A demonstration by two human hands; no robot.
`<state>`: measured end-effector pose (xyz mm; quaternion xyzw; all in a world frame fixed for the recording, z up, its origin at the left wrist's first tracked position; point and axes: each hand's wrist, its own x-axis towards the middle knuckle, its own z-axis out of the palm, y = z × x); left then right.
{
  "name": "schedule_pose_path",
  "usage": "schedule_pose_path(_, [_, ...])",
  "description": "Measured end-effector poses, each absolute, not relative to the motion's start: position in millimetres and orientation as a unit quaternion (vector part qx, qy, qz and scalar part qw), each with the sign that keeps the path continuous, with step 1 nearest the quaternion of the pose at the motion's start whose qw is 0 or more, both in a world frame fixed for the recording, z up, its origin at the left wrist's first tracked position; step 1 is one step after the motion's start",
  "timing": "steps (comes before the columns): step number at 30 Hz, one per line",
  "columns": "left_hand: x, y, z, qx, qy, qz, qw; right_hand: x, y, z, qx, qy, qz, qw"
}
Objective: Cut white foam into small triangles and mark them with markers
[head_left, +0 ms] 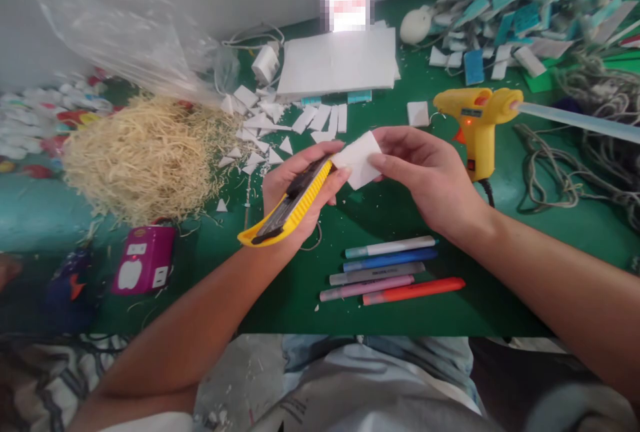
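Observation:
My left hand (305,182) is closed around a yellow and black utility knife (293,202), its body slanting down to the left across the palm. The same hand's thumb and fingertips also touch a small white foam piece (359,160). At the other side of that piece, my right hand (425,172) pinches it between thumb and fingers. Whether the knife's blade is out cannot be seen behind the fingers and foam. Below the hands lie several markers (385,260) in white, blue, grey, pink and orange. White foam scraps (260,127) are scattered beyond my left hand.
A yellow glue gun (477,129) with a clear stick stands at right, beside tangled cord (550,172). White foam sheets (340,62) lie at the back. Leftward are straw-like shreds (140,159) and a magenta power adapter (145,260). Blue and white offcuts (525,19) heap back right.

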<state>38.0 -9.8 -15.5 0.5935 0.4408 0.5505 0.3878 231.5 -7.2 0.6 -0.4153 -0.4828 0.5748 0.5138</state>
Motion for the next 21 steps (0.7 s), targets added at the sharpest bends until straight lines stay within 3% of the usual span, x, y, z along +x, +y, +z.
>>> schedule_pose_path(11, [41.3, -8.0, -14.0, 0.52, 0.445, 0.567, 0.458, 231.2, -7.2, 4.6, -0.412, -0.438, 0.618, 0.506])
schedule_pose_path(21, [39.7, -13.1, -14.5, 0.597, 0.433, 0.581, 0.345, 233.2, -4.7, 5.6, -0.429, -0.397, 0.667, 0.462])
